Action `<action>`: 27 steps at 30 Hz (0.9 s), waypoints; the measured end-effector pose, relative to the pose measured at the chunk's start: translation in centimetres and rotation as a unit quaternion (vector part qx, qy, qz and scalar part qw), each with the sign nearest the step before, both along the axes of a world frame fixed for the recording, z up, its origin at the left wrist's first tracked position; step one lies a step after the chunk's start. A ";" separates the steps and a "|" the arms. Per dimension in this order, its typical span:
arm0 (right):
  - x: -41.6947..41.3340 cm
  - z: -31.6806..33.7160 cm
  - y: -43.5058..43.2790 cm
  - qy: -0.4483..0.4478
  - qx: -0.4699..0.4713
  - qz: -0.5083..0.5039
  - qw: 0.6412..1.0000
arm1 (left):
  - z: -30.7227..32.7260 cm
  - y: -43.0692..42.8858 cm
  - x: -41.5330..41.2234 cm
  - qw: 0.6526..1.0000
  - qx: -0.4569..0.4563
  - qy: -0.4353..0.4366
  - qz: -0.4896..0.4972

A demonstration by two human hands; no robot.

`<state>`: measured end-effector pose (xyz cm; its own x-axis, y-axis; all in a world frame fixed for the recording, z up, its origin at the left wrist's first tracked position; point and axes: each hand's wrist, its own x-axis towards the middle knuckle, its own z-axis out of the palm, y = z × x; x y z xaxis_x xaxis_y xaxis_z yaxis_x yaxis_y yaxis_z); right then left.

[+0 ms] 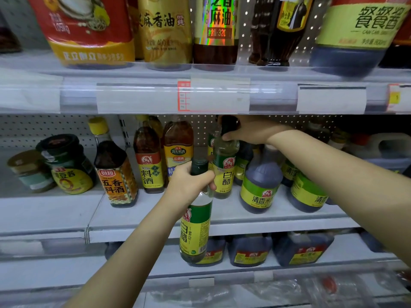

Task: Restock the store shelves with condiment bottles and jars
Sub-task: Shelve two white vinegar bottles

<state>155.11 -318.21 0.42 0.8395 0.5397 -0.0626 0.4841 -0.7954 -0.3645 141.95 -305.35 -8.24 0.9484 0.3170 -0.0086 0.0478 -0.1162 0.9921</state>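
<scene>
Left hand: The left hand hangs in front of the middle shelf, its fingers curled tight round the neck of a white vinegar bottle just under the dark cap. The grip lets the bottle hang upright, ready to be lifted in.
Waiting bottle: Its body dangles below the front edge of the middle shelf, overlapping the dark jugs on the shelf beneath. It is not yet on any shelf.
Right hand: Deeper in, the right hand is under the upper shelf's price rail. Its fingers are closed over the cap and neck of a second white vinegar bottle, which stands on the middle shelf and is apparently being steered into its row.
Neighbours: A dark rice vinegar jug stands just beside that bottle on the right. Cooking wine bottles stand to its left, with a gap between.
Open room: That gap and the bare strip along the front edge look the likeliest berth for the waiting bottle.
Tight spot: Headroom is the pinch. The right hand sits close beneath the rail, so tall bottles probably need to go in low.
Far left: A five-spice wine bottle and sauce jars stand well apart from the work.
Back: A pegboard wall closes the shelf.
</scene>
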 end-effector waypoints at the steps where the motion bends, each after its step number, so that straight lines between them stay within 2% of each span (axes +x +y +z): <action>1: 0.1 0.0 0.0 0.000 0.008 0.000 1.000 | 0.0 0.0 0.0 1.000 -0.002 -0.001 0.001; 7: 1.3 -0.6 0.1 0.050 0.026 -0.020 0.998 | 0.0 0.0 -0.1 1.000 -0.001 -0.006 -0.003; 16: 1.8 -0.8 0.1 0.062 0.072 -0.017 0.995 | -0.1 -0.2 0.2 1.000 -0.013 -0.015 -0.019; 20: 0.8 -0.4 0.1 0.071 0.056 -0.019 0.996 | 0.0 -0.2 0.4 0.999 -0.008 -0.011 -0.032; 23: -0.6 0.1 -0.1 0.041 0.039 -0.019 0.998 | 0.3 0.0 0.6 0.999 -0.006 -0.015 -0.039; 27: -3.6 0.6 -0.7 -0.049 0.008 -0.030 0.998 | 1.1 0.3 0.5 0.998 -0.008 -0.036 -0.044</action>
<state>151.53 -318.87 1.04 0.8721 0.4884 0.0297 0.4697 -0.8186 -0.3305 142.42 -305.08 -7.18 0.9712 0.2320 0.0551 -0.0325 -0.1000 0.9945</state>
